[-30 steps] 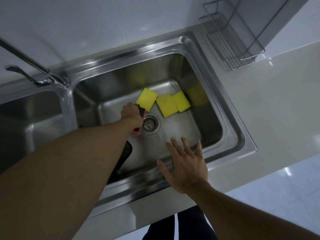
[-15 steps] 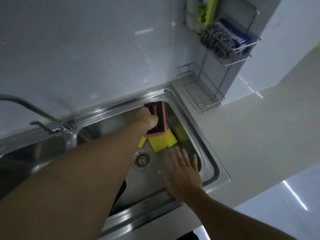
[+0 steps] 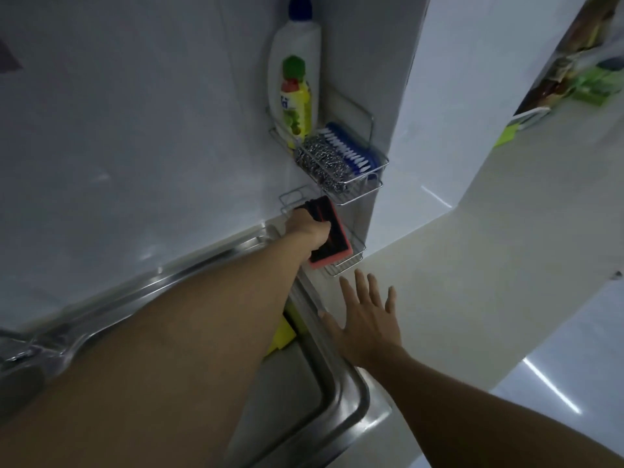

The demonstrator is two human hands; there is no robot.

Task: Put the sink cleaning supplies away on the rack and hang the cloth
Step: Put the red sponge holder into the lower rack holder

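Note:
My left hand (image 3: 309, 229) is shut on a black-and-pink scrubbing sponge (image 3: 332, 236) and holds it over the lower shelf (image 3: 351, 261) of the wire rack in the corner. The rack's upper shelf (image 3: 368, 189) holds a steel wool pad (image 3: 322, 162), a blue brush (image 3: 351, 148), a white bottle (image 3: 295, 45) and a yellow bottle (image 3: 297, 99). My right hand (image 3: 368, 319) hovers flat and open over the sink's right rim. A yellow sponge (image 3: 282, 334) peeks out in the sink under my left forearm. No cloth is in view.
The steel sink (image 3: 341, 393) runs along the lower left, its tap blurred at the far left. A pale counter (image 3: 472, 265) extends right of the rack. A white wall column stands behind the rack. Green and mixed items (image 3: 591, 82) lie at the far upper right.
My left hand has lifted the black-and-pink sponge out of the sink and carried it up to the rack's lower shelf. The view has swung up and right. My right hand drifted right.

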